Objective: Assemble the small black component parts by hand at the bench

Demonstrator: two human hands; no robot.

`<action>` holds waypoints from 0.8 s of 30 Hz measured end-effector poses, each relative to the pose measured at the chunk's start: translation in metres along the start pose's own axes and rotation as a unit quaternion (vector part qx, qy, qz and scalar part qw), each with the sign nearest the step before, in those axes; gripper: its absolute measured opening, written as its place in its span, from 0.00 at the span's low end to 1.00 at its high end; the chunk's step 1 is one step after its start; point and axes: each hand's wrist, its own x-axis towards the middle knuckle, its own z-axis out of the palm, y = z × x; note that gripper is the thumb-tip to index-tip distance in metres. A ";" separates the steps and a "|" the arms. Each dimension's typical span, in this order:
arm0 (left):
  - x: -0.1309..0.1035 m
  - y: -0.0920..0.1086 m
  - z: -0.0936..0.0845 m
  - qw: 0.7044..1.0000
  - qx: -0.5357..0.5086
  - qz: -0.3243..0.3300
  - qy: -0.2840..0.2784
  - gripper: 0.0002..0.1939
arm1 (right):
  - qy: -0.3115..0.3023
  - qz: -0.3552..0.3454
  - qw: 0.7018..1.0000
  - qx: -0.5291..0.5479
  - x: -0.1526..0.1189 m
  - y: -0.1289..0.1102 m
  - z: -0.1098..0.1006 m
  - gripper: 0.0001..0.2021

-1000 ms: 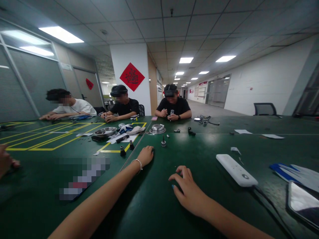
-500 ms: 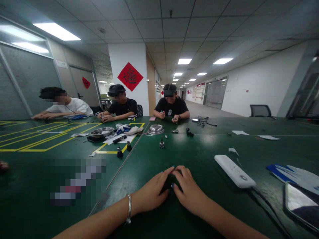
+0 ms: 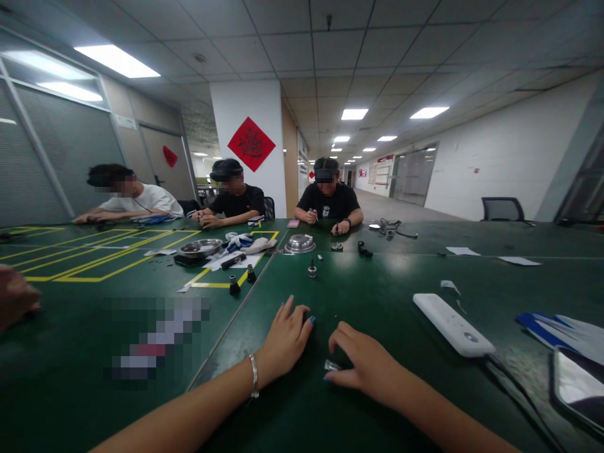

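My left hand (image 3: 284, 333), with a silver bracelet at its wrist, is over the green table (image 3: 283, 415), fingers spread and nothing in them. To its right, my right hand (image 3: 359, 357) curls its thumb and fingers around a small shiny metal piece (image 3: 331, 365), which shows at the thumb side. A gap of table separates the two hands. Beyond them stands a small round metal part with a thin upright tip (image 3: 312, 270). Two dark cone-shaped parts (image 3: 234, 285) (image 3: 251, 273) stand farther left, beside yellow tape.
A white power strip (image 3: 453, 326) with a black cable, blue-white gloves (image 3: 561, 336) and a phone (image 3: 580, 380) lie at right. Metal bowls (image 3: 201, 247) (image 3: 300, 243) sit farther back. Three people sit across the table; another person's hand (image 3: 16, 297) is at the left edge.
My hands have moved apart, the left one spreading its fingers forward and left. The small metal piece now shows at my right hand. The other person's hand at left reaches further into view.
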 end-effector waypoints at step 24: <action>-0.005 0.026 0.007 0.974 -0.226 0.007 -0.020 0.32 | 0.153 -0.005 0.975 0.163 0.007 0.009 0.008 0.09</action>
